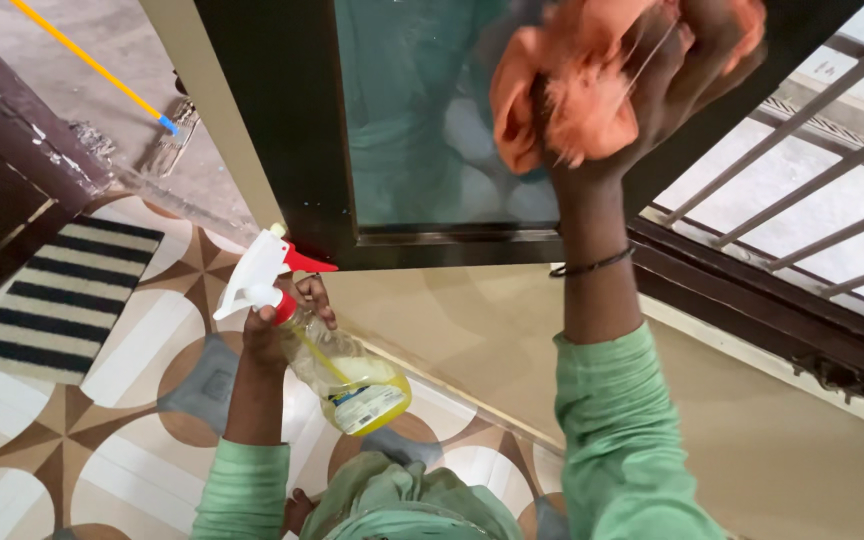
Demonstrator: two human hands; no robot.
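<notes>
We see the glass window pane [412,130] right in front of us. Our right hand [652,90] is up high, squeezing an orange cloth [572,90] flat against it. Our left hand [277,325] is lower down, gripping a spray bottle [337,365] with its nozzle pointing at the frame.
</notes>
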